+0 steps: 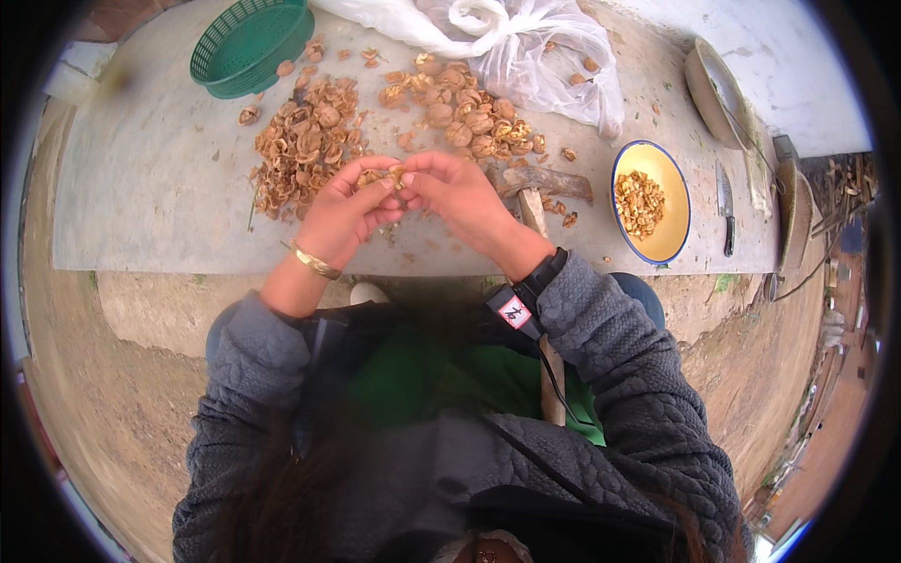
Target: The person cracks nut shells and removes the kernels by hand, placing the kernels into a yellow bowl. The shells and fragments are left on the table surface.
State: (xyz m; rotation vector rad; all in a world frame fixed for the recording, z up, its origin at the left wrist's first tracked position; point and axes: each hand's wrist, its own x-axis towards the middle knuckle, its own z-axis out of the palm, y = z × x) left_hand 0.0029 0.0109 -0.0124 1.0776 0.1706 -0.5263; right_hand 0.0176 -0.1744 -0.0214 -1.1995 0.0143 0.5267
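My left hand (pixel 349 214) and my right hand (pixel 462 204) meet over the near part of the slab. Between their closed fingertips is a cracked walnut (pixel 383 176), partly hidden by the fingers. Just beyond my left hand is a heap of brown walnut shells (pixel 302 155). Farther off, past both hands, lies a pile of walnuts (pixel 469 111), several cracked with pale kernel showing. A wooden hammer (pixel 554 183) rests beside my right hand, its handle running toward me. To the right, a yellow bowl (pixel 672 183) with a blue rim holds walnut kernels (pixel 639 205).
A green plastic basket (pixel 251 49) stands at the far left of the grey slab (pixel 131 178). A clear plastic bag (pixel 554 70) with some walnuts inside lies at the back. At the right are a knife (pixel 725 208) with a black handle and a shallow round container (pixel 715 94).
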